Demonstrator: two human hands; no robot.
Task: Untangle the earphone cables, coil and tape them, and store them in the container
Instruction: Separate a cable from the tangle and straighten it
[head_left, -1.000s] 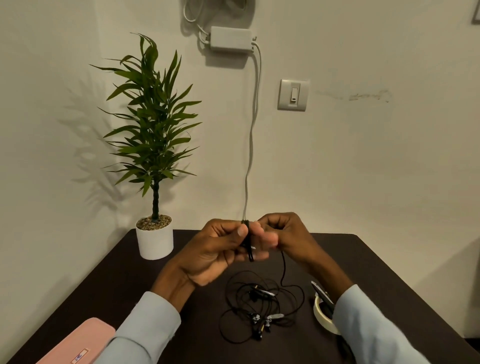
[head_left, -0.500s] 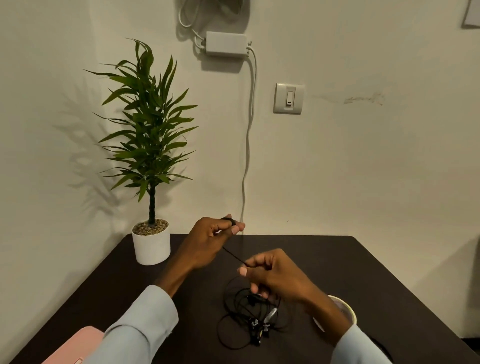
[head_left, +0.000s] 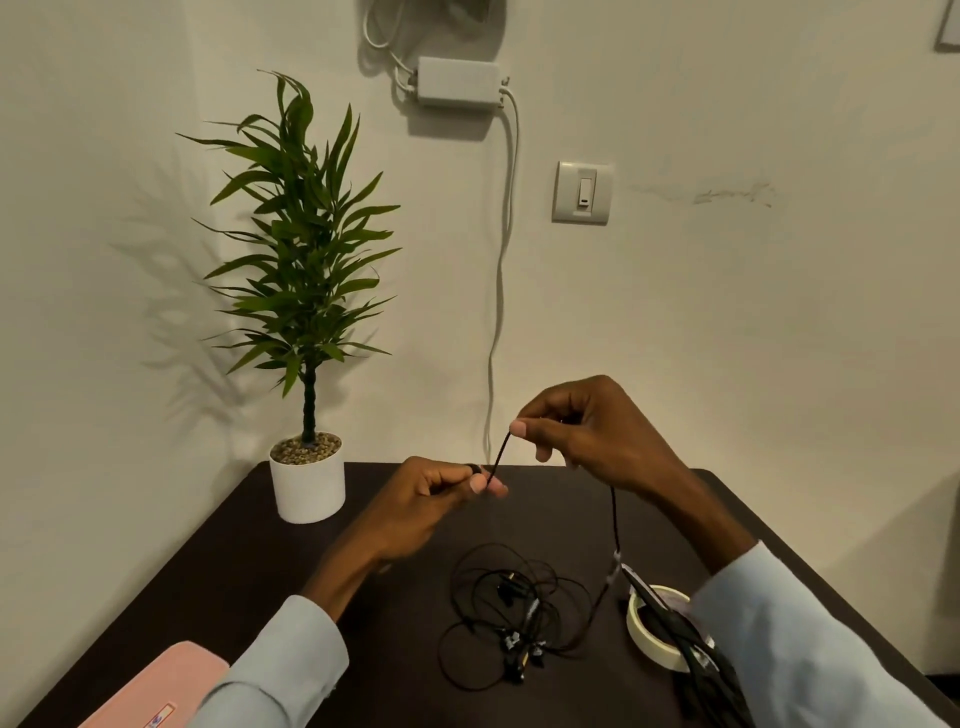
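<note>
A black earphone cable (head_left: 500, 457) runs taut between my hands above the dark table (head_left: 270, 561). My left hand (head_left: 431, 499) pinches a small coil of it between thumb and fingers. Higher and to the right, my right hand (head_left: 587, 431) pinches the same cable, which then hangs down past my right wrist to the table. A tangle of black earphones (head_left: 511, 613) lies on the table below my hands. A roll of cream tape (head_left: 655, 631) sits at the right, partly hidden by my right sleeve. A pink container (head_left: 156, 691) lies at the near left corner.
A potted plant in a white pot (head_left: 307, 480) stands at the table's back left corner. A dark tool (head_left: 675, 623) lies across the tape roll. A white cord hangs down the wall behind the table.
My right hand has risen from above the tangle to above and right of my left hand, drawing the cable up. My left hand has dropped a little.
</note>
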